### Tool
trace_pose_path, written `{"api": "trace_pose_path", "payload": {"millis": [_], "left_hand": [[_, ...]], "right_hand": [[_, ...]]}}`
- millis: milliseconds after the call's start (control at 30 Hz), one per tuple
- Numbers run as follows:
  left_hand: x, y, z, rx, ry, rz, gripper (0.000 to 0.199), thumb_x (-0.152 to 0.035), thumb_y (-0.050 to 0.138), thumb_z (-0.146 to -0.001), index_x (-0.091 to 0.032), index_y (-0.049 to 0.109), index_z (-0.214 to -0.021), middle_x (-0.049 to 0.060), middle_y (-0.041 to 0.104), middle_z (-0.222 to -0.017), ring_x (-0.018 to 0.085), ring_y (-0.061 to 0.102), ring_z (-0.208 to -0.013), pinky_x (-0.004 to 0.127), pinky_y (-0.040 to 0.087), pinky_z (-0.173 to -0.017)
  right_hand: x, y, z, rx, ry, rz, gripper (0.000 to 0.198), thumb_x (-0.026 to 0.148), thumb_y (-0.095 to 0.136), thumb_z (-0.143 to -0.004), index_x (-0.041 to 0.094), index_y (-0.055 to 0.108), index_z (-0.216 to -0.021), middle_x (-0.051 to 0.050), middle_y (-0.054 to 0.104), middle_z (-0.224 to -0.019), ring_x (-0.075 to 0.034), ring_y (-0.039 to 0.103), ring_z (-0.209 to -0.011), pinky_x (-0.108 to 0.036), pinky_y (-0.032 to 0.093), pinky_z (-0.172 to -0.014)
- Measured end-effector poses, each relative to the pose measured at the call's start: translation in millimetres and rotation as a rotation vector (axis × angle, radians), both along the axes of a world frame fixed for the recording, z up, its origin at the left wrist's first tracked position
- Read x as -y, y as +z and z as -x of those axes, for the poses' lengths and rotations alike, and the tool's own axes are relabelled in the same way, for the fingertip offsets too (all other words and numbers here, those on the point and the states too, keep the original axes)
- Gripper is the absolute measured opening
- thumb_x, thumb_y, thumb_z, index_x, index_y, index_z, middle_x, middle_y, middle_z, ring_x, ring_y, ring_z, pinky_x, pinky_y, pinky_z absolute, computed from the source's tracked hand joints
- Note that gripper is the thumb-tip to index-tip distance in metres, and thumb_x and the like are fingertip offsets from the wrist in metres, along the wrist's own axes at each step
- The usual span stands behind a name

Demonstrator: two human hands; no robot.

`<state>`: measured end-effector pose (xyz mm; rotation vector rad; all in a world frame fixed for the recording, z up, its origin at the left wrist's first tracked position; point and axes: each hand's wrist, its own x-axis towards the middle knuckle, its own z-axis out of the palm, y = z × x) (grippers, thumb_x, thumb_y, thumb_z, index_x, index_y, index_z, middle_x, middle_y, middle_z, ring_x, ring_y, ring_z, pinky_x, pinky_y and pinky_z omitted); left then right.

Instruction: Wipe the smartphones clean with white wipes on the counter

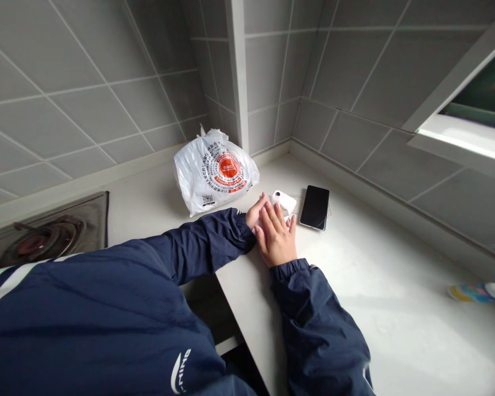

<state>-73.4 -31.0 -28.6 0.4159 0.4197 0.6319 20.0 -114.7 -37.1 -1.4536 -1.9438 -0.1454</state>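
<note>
My right hand (pixel 278 240) lies palm down with its fingers stretched out flat, over something pale on the counter. Just left of it, my left hand (pixel 255 213) shows its thumb and side; its fingers are hidden under or behind my right hand. A white, rounded-corner object with a dark round lens, like the back of a phone (pixel 287 203), sticks out beyond my right fingertips. Whether either hand grips it cannot be seen. To the right rests a dark-screened phone or small tablet (pixel 314 207), apart from both hands.
A white printed plastic bag (pixel 216 173) stands behind my left forearm, near the wall corner. At the left is a gas stove (pixel 66 220). A colourful bottle (pixel 476 292) lies on the white counter (pixel 375 319) at far right. Grey tiled walls and a window frame enclose the corner.
</note>
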Motion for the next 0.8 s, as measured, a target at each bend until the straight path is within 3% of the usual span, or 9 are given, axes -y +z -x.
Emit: {"api": "trace_pose_path", "payload": {"millis": [100,300,433,600,800], "left_hand": [[-8,4.3,7,-0.048,-0.042,0.023,0.103,-0.083,0.018,-0.092,0.004,0.067,-0.115,0.026,0.074,-0.098,0.031,0.072,-0.099,0.043,0.047,-0.106],[-20,6.4,16,-0.093,0.038,0.011,0.107,-0.083,0.01,-0.091,0.003,0.066,-0.119,0.024,0.074,-0.096,0.027,0.069,-0.074,0.044,0.049,-0.095],[-21,11.6,18,-0.109,0.06,0.02,0.107,-0.079,0.006,-0.093,0.005,0.064,-0.121,0.025,0.074,-0.094,0.027,0.067,-0.071,0.045,0.049,-0.091],[-18,17.8,16,-0.08,0.123,0.029,0.096,-0.076,0.005,-0.095,-0.005,0.063,-0.126,0.018,0.075,-0.096,0.029,0.071,-0.083,0.045,0.047,-0.096],[-19,12.4,15,-0.059,0.059,0.023,0.101,-0.078,0.003,-0.093,-0.003,0.063,-0.123,0.021,0.074,-0.096,0.035,0.072,-0.093,0.05,0.046,-0.099]], "right_hand": [[3,2,5,-0.042,0.037,-0.075,0.038,0.031,0.049,-0.102,0.02,0.062,-0.136,-0.009,0.059,-0.148,-0.025,0.048,-0.145,-0.054,0.006,-0.128],[5,3,5,-0.115,0.117,-0.229,0.021,0.024,0.059,-0.097,0.022,0.073,-0.112,-0.004,0.076,-0.124,-0.022,0.067,-0.124,-0.047,0.014,-0.128],[5,4,3,-0.121,0.104,-0.289,0.018,0.02,0.063,-0.094,0.022,0.073,-0.109,-0.003,0.078,-0.12,-0.022,0.07,-0.119,-0.046,0.023,-0.125],[4,2,1,-0.105,0.054,-0.318,0.019,0.018,0.064,-0.092,0.021,0.073,-0.109,-0.004,0.078,-0.12,-0.022,0.07,-0.118,-0.042,0.034,-0.118],[4,-1,1,-0.063,0.008,-0.223,0.029,0.026,0.059,-0.097,0.02,0.068,-0.124,-0.007,0.072,-0.133,-0.023,0.063,-0.13,-0.046,0.024,-0.124]]}}
